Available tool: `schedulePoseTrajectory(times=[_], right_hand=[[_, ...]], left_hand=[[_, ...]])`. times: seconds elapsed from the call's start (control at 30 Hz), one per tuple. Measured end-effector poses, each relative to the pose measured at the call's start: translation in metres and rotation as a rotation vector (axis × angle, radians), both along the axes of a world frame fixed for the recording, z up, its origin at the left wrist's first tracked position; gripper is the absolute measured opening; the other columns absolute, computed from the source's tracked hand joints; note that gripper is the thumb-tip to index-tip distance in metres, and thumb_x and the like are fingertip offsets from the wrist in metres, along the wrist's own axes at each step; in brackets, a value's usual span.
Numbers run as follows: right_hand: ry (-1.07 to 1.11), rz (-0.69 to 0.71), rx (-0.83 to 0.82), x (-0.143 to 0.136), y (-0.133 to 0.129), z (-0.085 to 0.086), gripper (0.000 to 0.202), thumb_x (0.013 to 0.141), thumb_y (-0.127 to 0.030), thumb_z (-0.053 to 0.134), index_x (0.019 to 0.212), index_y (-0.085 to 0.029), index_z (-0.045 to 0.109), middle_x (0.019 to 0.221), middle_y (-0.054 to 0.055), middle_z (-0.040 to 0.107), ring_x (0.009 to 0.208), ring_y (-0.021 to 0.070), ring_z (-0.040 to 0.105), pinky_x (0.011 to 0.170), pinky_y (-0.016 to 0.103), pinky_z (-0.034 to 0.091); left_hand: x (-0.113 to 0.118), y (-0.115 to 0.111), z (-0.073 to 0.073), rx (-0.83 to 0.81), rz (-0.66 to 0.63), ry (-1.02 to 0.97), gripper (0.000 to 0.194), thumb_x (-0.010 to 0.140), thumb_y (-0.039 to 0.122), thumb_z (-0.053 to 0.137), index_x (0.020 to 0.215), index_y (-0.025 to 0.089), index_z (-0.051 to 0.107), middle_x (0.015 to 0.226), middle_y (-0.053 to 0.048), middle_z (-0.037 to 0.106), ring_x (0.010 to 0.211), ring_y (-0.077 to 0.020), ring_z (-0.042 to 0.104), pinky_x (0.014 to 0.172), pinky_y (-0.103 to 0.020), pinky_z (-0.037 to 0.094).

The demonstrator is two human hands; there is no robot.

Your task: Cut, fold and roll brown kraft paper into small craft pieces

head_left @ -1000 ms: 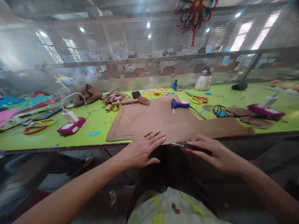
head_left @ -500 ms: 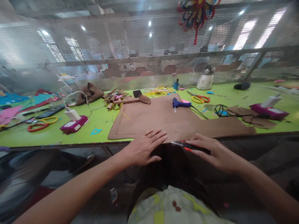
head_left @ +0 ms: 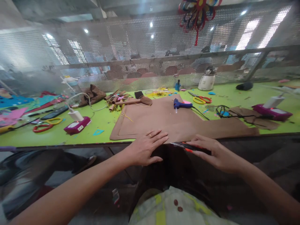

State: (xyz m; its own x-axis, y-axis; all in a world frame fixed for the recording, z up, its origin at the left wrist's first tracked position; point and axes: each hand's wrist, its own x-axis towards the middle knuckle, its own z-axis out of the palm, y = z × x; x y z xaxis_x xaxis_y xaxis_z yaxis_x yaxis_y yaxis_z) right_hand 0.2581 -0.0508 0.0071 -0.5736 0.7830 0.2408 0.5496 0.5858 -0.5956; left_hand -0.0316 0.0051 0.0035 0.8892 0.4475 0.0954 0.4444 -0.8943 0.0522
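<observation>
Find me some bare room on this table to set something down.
The green tabletop has a small bare patch between the left purple box and the brown sheet, behind the blue scrap. Another, lightly littered, lies between the right scissors and black object. It's crowded around the brown tubes and yellow strands.

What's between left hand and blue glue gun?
Just the brown paper between the left hand and the blue glue gun, in the head view.

Glue gun (head_left: 183,105), scissors (head_left: 199,97) and brown paper (head_left: 159,118) apparently mark a craft workshop.
</observation>
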Motion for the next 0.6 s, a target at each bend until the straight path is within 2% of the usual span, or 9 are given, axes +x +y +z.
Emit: schedulePoseTrajectory(times=[0.07,0.17,0.27,0.33,0.4,0.47,0.6], right_hand=[[0.015,0.012,-0.005,-0.001,0.001,0.001,0.03,0.091,-0.03,0.044,0.117,-0.023,0.058,0.11,0.008,0.058,0.101,0.0186,0.055,0.089,0.032,0.044],[0.018,0.024,-0.022,0.001,0.0,-0.001,0.031,0.091,-0.03,0.043,0.118,-0.024,0.057,0.111,0.008,0.058,0.102,0.0188,0.055,0.09,0.032,0.043],[-0.019,-0.022,-0.02,0.005,-0.001,-0.006,0.033,0.091,-0.032,0.044,0.12,-0.024,0.056,0.108,0.009,0.058,0.101,0.0197,0.055,0.089,0.033,0.044],[-0.045,-0.057,-0.01,0.007,-0.001,-0.009,0.034,0.09,-0.033,0.045,0.121,-0.025,0.056,0.106,0.008,0.058,0.1,0.0197,0.055,0.088,0.033,0.044],[-0.055,-0.062,-0.01,0.007,-0.001,-0.01,0.034,0.091,-0.033,0.045,0.121,-0.025,0.056,0.105,0.008,0.058,0.099,0.0192,0.056,0.087,0.032,0.044],[-0.055,-0.055,-0.015,0.007,-0.002,-0.009,0.033,0.091,-0.033,0.044,0.121,-0.024,0.056,0.106,0.008,0.058,0.099,0.0189,0.056,0.087,0.032,0.045],[-0.047,-0.066,-0.002,0.005,-0.003,-0.007,0.032,0.089,-0.033,0.046,0.118,-0.023,0.058,0.11,0.009,0.06,0.103,0.0206,0.057,0.089,0.033,0.045]], left_hand=[[-0.001,0.001,0.004,-0.032,-0.003,-0.012,0.074,0.081,0.051,0.051,0.142,0.017,0.025,0.149,-0.009,0.024,0.138,-0.028,0.015,0.112,-0.045,0.015],[-0.001,0.005,0.019,-0.136,0.002,-0.041,0.069,0.082,0.053,0.049,0.139,0.017,0.032,0.146,-0.01,0.031,0.136,-0.0264,0.023,0.111,-0.042,0.021],[0.01,0.015,0.038,-0.251,-0.03,-0.086,0.051,0.09,0.043,0.039,0.135,0.019,0.04,0.142,-0.009,0.039,0.131,-0.0203,0.033,0.109,-0.035,0.026],[0.024,0.025,0.044,-0.315,-0.085,-0.137,0.041,0.094,0.037,0.033,0.129,0.022,0.048,0.136,-0.007,0.047,0.128,-0.0175,0.038,0.107,-0.033,0.027],[0.04,0.035,0.042,-0.38,-0.176,-0.167,0.037,0.093,0.035,0.036,0.124,0.023,0.054,0.13,-0.006,0.053,0.123,-0.0167,0.043,0.104,-0.031,0.031],[0.056,0.046,0.033,-0.47,-0.28,-0.166,0.035,0.093,0.032,0.037,0.12,0.022,0.057,0.118,-0.006,0.062,0.113,-0.0154,0.052,0.097,-0.028,0.038],[0.071,0.063,0.018,-0.515,-0.295,-0.175,0.034,0.092,0.031,0.04,0.117,0.019,0.06,0.115,-0.008,0.063,0.111,-0.0158,0.053,0.095,-0.028,0.04]])
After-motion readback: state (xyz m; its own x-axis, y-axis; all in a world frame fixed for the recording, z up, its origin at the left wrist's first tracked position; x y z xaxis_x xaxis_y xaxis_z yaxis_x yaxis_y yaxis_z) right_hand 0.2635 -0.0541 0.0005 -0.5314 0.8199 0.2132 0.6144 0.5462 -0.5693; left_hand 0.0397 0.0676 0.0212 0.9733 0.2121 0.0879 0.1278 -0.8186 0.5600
